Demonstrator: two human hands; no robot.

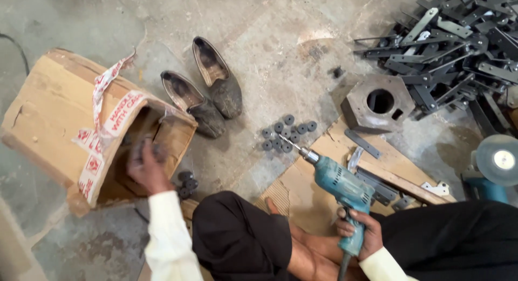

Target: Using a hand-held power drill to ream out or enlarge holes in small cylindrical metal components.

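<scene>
Teal electric drill with a thin metal bit is held upright-tilted at the near centre-right of the scene, its bit pointing far-left toward a cluster of small dark round rubber-like rollers lying on the grey concrete floor. The pistol grip of the drill is enclosed by the right hand, whose fingers are wrapped tightly around the handle. The drill is positioned above a flat sheet of brown cardboard spread on the floor.

The left hand is located at the opening of a torn brown cardboard box with red-and-white tape, at the left of the scene. The hand is blurred; its fingers appear closed around some small dark pieces, but the exact grip cannot be told. A few more dark round rollers are seen just beside the box opening.

Far of the box, a pair of worn dark slip-on shoes is placed on the floor. To the right, a hexagonal grey metal block with a round hole is set near a heap of dark flat metal brackets. A grinder with a grey disc lies at the right edge.
</scene>
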